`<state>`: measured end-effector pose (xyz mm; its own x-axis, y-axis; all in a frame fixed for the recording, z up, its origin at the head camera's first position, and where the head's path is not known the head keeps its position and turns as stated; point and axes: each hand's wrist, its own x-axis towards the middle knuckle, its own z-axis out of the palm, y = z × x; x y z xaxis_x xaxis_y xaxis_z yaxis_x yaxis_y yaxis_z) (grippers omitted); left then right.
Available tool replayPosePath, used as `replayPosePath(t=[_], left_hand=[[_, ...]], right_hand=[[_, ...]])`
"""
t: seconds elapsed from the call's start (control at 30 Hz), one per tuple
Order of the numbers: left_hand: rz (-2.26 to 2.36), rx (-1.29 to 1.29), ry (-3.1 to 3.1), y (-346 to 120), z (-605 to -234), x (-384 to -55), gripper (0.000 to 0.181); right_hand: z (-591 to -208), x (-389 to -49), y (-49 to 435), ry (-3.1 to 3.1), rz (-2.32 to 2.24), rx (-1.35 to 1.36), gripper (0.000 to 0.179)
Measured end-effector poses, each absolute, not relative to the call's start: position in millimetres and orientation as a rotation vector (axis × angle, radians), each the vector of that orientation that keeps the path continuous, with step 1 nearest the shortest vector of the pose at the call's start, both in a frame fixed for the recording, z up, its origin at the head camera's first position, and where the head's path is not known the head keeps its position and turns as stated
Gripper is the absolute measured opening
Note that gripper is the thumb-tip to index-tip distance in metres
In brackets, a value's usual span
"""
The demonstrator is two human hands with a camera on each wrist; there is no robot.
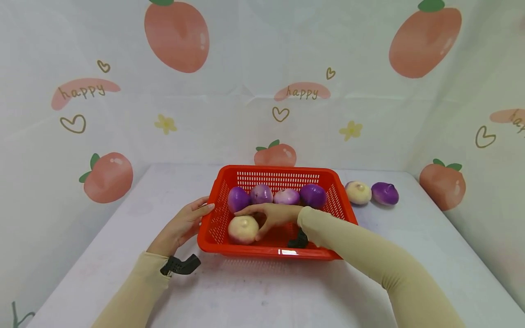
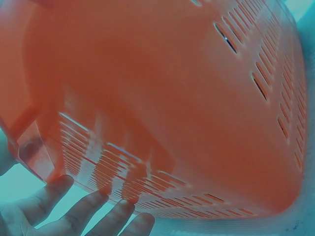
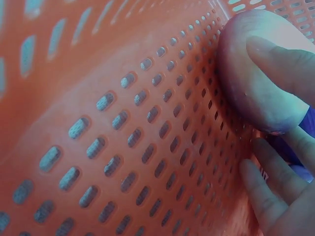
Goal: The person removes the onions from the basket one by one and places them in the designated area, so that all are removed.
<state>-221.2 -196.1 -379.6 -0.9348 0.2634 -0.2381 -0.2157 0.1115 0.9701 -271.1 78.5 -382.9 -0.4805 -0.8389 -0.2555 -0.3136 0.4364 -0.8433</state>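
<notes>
My right hand (image 1: 279, 215) reaches into a red plastic basket (image 1: 283, 251) and holds a pale onion with a purple tinge (image 1: 244, 229) in the front left corner. In the right wrist view the thumb (image 3: 290, 69) lies on one side of the onion (image 3: 261, 93), and other fingers are on its far side. My left hand (image 1: 186, 225) grips the basket's left rim, thumb over the top; its fingers (image 2: 81, 211) touch the slotted outer wall (image 2: 113, 162). Along the back of the basket lie purple onions (image 1: 313, 196) and lighter ones (image 1: 287, 197) in a row.
On the white table (image 1: 262, 296), right of the basket, sit a pale onion (image 1: 358, 193) and a dark purple onion (image 1: 385, 193) side by side. A white backdrop (image 1: 229, 114) with printed fruit encloses the back and sides.
</notes>
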Motion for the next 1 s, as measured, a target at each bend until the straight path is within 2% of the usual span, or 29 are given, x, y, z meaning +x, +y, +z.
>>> replayPosePath(t=[0.63,1.0], left_hand=[[1.902,0.061,2.025,-197,-379,-221,0.064],[1.900,0.070,2.022,-197,-380,-221,0.064]], right_hand=[[-381,-271,78,2.019,-1.035,-0.866,0.062],[-357,-273,83,2.069,-1.076,-0.919,0.065]])
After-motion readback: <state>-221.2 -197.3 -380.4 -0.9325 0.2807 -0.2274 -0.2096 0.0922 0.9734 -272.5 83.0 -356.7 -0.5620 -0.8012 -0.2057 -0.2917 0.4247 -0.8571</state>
